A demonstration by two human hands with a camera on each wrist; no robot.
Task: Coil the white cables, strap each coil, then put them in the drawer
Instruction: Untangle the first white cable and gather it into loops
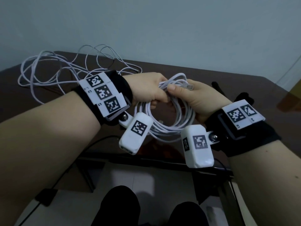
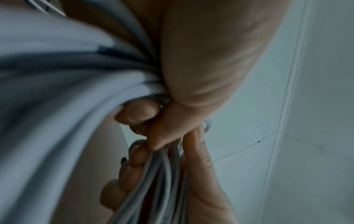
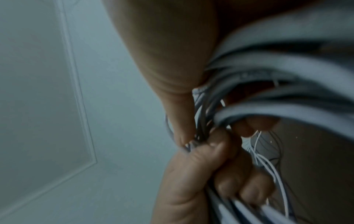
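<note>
While both my hands clasp the top of the white network-cable coil point(image 1: 164, 121), left hand point(image 1: 149, 90) wrapped round the loops, right hand point(image 1: 193, 97) pinching them by the plug point(image 1: 189, 86), the coil hangs towards me; black straps point(image 1: 218, 88) lie nearest my right.

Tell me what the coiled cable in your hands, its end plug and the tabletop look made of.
Coiled cable: smooth white plastic-looking jacket that bends in even loops, so probably flexible PVC or similar. End plug: clear, hard-looking plastic, see-through with ridged contacts, like a network connector. Tabletop: dark brown with a glossy finish, shown by reflections near its right edge; lacquered wood or laminate, can't tell which.
</note>
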